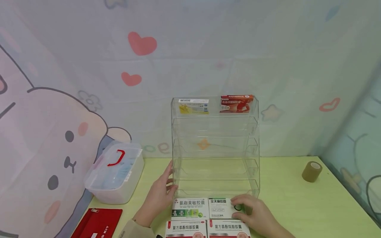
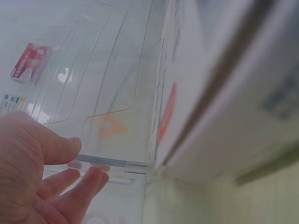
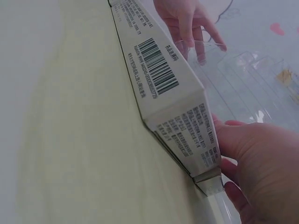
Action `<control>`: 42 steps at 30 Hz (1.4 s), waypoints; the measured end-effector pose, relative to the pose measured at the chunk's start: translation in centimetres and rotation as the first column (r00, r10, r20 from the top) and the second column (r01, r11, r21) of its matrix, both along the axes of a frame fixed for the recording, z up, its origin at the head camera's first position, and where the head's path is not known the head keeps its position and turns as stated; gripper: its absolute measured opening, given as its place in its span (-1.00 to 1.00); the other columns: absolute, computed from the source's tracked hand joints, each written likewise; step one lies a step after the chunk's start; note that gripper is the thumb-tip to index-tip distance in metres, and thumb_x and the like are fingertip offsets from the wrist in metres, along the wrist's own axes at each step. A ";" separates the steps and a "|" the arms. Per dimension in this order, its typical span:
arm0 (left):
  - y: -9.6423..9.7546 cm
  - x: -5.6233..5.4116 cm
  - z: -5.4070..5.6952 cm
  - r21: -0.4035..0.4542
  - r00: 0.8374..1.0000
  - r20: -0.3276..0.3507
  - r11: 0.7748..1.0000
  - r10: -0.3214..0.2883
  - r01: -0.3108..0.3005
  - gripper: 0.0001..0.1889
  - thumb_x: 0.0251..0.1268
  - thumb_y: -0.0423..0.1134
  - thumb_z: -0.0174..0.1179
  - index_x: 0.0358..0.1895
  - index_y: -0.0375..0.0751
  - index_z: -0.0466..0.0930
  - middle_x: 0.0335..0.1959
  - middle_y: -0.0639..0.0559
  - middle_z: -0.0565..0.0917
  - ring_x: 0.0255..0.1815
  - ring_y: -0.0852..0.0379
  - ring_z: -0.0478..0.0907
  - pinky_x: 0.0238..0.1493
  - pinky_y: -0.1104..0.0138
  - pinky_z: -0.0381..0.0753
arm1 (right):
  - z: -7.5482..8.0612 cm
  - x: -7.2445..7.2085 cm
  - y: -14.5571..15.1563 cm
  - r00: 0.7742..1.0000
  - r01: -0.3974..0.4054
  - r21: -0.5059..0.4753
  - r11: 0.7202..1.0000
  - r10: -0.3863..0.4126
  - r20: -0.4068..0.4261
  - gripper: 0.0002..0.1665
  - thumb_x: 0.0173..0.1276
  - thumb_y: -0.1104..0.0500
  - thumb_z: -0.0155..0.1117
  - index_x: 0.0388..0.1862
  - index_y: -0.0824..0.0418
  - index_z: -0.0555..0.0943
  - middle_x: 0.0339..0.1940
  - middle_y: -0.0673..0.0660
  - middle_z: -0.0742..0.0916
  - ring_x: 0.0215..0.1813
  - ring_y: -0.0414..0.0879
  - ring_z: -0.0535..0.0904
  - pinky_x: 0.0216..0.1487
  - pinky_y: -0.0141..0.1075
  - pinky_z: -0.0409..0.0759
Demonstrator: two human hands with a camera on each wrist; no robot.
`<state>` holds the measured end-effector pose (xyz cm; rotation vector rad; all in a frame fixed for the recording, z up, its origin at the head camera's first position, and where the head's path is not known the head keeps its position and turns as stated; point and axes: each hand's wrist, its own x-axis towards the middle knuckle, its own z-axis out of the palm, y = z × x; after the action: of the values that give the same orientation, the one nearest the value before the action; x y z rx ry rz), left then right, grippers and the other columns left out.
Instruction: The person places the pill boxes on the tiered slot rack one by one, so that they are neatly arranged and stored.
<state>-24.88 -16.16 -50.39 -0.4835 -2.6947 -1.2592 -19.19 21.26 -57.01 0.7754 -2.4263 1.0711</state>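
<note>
Left hand (image 1: 158,195): grip pinches the left side wall of the clear tiered rack (image 1: 214,185). Right hand (image 1: 257,213): grip holds a green-and-white box (image 1: 218,210) by its right end. That box sits at the rack's front, beside a green-striped box (image 1: 190,206); two red-trimmed boxes (image 1: 185,228) nearer the wearer. Top tier, right: red box (image 1: 236,105). Brown roll (image 1: 311,172) on bench (image 1: 282,188), well apart.

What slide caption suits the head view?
Left hand at the side of a clear rack, right hand gripping a medicine box.
</note>
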 end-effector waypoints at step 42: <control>0.0 0.1 0.3 -0.020 1.000 -0.001 1.000 0.012 -0.012 0.06 0.51 -0.49 0.33 0.86 0.09 -0.11 0.63 -0.28 0.50 0.33 -0.24 0.77 0.31 0.10 0.85 | 2.1 0.4 0.2 0.981 0.088 -0.111 0.990 -0.067 0.184 -0.52 0.12 0.18 0.79 0.04 0.08 0.83 0.03 0.05 0.83 -0.11 -0.39 0.73 -0.10 -0.39 0.90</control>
<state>-24.81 -16.18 -50.10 -0.4692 -2.7075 -1.2294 -18.76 21.50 -54.86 0.5619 -2.4901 1.2913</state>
